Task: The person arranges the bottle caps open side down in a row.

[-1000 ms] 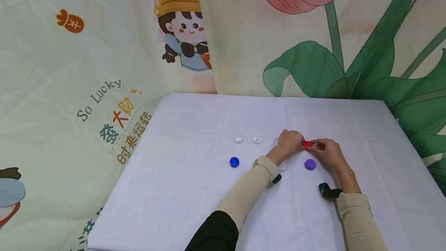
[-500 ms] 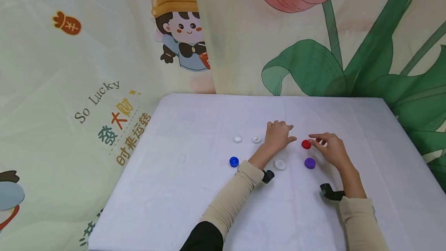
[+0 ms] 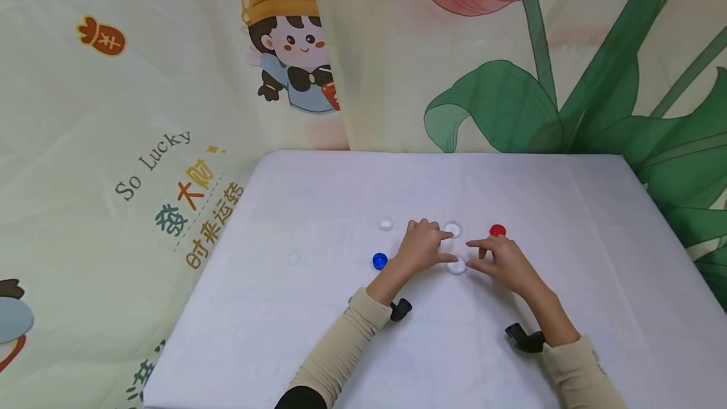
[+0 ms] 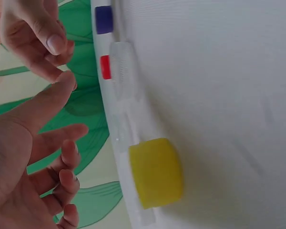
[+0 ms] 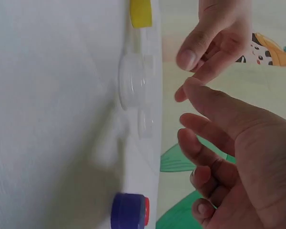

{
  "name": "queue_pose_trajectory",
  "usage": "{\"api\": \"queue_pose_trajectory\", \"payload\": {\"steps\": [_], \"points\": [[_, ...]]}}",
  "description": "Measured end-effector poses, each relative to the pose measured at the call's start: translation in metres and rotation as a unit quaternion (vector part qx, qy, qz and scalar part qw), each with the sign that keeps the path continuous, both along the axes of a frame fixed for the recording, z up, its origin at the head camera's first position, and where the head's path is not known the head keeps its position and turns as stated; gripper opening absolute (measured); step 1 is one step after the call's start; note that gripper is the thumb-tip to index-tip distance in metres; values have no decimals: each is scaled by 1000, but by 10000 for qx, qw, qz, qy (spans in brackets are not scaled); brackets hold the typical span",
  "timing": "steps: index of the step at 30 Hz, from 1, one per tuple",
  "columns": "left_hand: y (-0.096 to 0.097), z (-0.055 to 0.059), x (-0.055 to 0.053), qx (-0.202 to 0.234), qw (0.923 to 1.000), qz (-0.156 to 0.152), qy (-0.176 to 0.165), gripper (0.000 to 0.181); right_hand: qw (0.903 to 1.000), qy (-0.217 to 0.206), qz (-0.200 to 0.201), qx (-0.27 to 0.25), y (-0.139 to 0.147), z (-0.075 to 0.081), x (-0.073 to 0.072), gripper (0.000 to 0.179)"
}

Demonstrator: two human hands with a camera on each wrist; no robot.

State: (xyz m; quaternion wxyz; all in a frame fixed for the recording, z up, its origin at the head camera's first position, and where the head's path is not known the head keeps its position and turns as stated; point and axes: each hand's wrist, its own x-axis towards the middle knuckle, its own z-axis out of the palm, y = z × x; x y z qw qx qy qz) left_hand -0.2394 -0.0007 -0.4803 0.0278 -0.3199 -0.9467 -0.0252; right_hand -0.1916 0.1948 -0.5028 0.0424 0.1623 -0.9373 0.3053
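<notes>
white cloth (image 3: 255,333) lies in front of a printed backdrop (image 3: 386,49). the left hand (image 3: 421,246) and right hand (image 3: 504,264) have both let go of the red cap (image 3: 497,230), which now lies free just beyond the right knuckles. both hands are empty, fingers loosely spread, and have shifted over the near clear lid (image 3: 457,266) and far clear lid (image 3: 453,228); the wrist views show a gap above these 2 pieces. that suggests handling of the red cap is finished for now and attention sits on the lids, with nothing grasped yet. the purple cap (image 5: 127,211) shows in the wrist views; the blue cap (image 3: 380,261) and white cap (image 3: 385,224) rest to the left.
</notes>
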Motion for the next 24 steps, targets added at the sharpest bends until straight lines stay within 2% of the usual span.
{"api": "queue_pose_trajectory", "payload": {"steps": [7,13,19,24], "points": [[-1,-16,4,-210,9995,-132,-183,54,9972,249,88,700,-9,-12,-5,47],[4,-23,4,-44,9995,-120,-303,47,9952,416,222,855,-10,-20,-10,43],[4,-23,2,152,9994,-160,-263,43,9960,287,245,810,-9,-18,-12,41],[-1,-13,1,744,9963,-315,-291,42,9994,44,185,302,-5,-2,-10,41]]}}
